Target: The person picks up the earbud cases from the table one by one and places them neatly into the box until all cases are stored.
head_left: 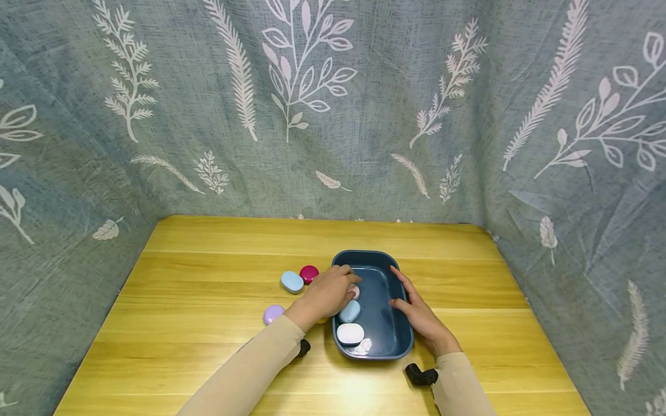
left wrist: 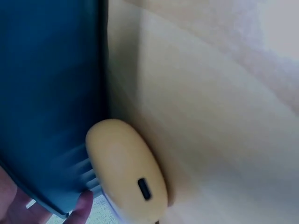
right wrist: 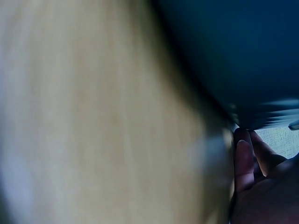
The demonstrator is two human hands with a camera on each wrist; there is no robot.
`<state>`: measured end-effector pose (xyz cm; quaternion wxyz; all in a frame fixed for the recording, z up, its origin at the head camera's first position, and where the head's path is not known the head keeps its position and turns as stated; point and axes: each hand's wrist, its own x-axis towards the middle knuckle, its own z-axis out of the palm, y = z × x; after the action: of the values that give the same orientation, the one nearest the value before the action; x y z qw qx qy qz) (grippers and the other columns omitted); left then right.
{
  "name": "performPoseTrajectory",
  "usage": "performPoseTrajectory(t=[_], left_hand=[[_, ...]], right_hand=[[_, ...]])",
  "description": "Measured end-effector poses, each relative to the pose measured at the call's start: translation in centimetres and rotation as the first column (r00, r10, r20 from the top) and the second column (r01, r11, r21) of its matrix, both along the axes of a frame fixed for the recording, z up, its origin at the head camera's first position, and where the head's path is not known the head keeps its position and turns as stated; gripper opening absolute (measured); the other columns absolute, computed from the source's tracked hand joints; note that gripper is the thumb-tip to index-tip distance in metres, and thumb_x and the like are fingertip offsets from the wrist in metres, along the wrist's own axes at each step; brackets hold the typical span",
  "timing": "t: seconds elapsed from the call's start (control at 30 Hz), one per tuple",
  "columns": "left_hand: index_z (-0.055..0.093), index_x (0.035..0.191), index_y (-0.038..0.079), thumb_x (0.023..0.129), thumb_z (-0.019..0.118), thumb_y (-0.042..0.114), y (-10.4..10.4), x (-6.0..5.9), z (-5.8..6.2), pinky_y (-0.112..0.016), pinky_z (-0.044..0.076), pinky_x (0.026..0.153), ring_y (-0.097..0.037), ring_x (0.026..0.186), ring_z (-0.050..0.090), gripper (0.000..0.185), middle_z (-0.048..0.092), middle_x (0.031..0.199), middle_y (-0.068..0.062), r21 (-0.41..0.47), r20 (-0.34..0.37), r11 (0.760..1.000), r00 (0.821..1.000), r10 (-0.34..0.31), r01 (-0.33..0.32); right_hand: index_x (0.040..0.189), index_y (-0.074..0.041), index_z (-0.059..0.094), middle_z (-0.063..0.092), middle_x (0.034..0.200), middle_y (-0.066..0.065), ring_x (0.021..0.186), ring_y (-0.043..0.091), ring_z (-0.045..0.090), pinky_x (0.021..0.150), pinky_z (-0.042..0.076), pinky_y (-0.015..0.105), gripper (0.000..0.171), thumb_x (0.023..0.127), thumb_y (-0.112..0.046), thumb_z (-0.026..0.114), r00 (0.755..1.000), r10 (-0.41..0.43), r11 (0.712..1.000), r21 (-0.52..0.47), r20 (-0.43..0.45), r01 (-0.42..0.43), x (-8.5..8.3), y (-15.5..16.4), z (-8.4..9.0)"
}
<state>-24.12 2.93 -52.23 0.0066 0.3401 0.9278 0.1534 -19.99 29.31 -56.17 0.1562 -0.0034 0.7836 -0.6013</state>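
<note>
My left hand reaches over the left wall of a dark blue plastic bin. Its thumb and fingers pinch a small pale pink rounded case inside, partly covered by the hand. Beside that lie a light blue oval case and a white oval case, lined along the bin's left side. My right hand holds the bin's right wall, thumb over the rim. In the left wrist view a yellow oval case with a dark slot stands close against the bin's outside; the left arm mostly hides it from above.
Left of the bin, on the wooden table, lie a pale blue case, a crimson case and a lilac case. Black wrist camera parts show near the sleeves. A grey leaf-patterned cloth hangs around the table.
</note>
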Motion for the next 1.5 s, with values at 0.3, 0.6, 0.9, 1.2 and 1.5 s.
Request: performPoseTrajectory(t=[0.3,0.6,0.9,1.2,1.5], left_hand=[[0.07,0.132,0.025,0.104,0.063,0.032,-0.3,0.3,-0.1,-0.032,0.058,0.089,-0.017,0.12,0.061,0.03,0.063,0.131,0.004,0.09,-0.068,0.995,0.996,0.058,-0.052],[0.073,0.127,0.023,0.104,0.062,0.037,-0.9,0.7,-0.2,-0.032,0.056,0.098,-0.018,0.12,0.061,0.029,0.066,0.13,0.003,0.168,-0.115,0.984,0.99,0.086,-0.066],[0.071,0.131,0.022,0.105,0.061,0.038,-1.9,1.6,0.8,-0.035,0.054,0.101,-0.02,0.126,0.059,0.033,0.064,0.137,0.002,0.207,-0.081,0.977,0.994,0.072,-0.054],[0.072,0.128,0.021,0.104,0.062,0.035,-3.4,2.1,1.6,-0.038,0.051,0.108,-0.021,0.129,0.058,0.029,0.065,0.135,0.002,0.241,-0.097,0.969,0.992,0.083,-0.058],[0.074,0.121,0.016,0.098,0.072,0.03,-5.1,2.1,1.4,-0.041,0.053,0.104,-0.023,0.123,0.06,0.027,0.067,0.126,0.001,0.258,-0.089,0.963,0.99,0.105,-0.079]], right_hand=[[0.16,-0.052,0.024,0.0,0.175,0.0,0.161,0.037,0.004,0.125,0.018,0.064,0.076,0.102,-0.014,0.055,1.0,-0.007,1.0,0.001,0.0,0.007,0.0,0.0,-0.1],[0.16,-0.051,0.024,0.001,0.175,0.001,0.161,0.036,0.005,0.125,0.017,0.063,0.076,0.102,-0.014,0.056,1.0,-0.005,1.0,-0.005,-0.009,0.005,0.0,0.0,-0.2],[0.158,-0.054,0.025,0.001,0.176,-0.001,0.161,0.037,0.003,0.125,0.016,0.066,0.075,0.102,-0.017,0.057,1.0,-0.015,1.0,0.004,0.009,0.015,0.0,0.0,-0.1],[0.159,-0.052,0.026,0.002,0.176,0.0,0.161,0.037,0.005,0.124,0.019,0.065,0.075,0.101,-0.015,0.058,1.0,-0.017,1.0,0.009,0.003,0.017,-0.1,0.1,0.0],[0.155,-0.059,0.026,0.002,0.176,-0.002,0.161,0.038,0.005,0.124,0.021,0.066,0.075,0.101,-0.02,0.059,0.999,-0.027,0.999,0.036,0.033,0.026,0.0,0.2,0.0]])
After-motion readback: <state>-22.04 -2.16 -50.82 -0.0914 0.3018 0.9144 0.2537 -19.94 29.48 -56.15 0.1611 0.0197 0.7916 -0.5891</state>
